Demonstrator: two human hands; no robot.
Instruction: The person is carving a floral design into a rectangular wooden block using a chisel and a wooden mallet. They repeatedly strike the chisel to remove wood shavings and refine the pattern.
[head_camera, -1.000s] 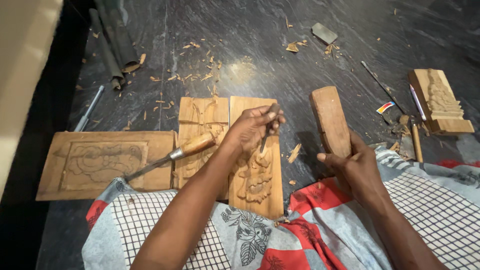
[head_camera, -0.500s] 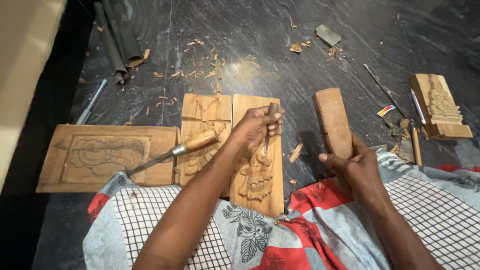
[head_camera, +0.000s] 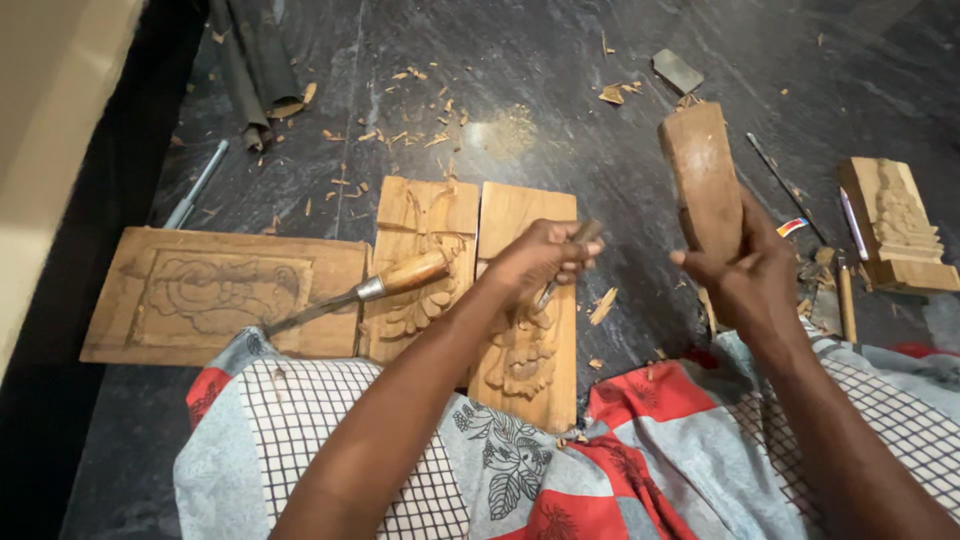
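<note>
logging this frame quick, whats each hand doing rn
Left hand: closed on a chisel set against the carved panel.
Right hand: closed on a wooden mallet, raised.

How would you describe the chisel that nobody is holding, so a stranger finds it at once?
Start at the wide carved panel on the dark floor, at the left. A chisel lies slanted across its right edge. Unlike the thin tool in the left hand, it has a thick pale wooden handle.

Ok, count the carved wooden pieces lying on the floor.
4: a wide panel at left, two narrow boards side by side in the middle, one under a spare chisel, one under the left hand, and a small block at far right. None looks hidden.
</note>
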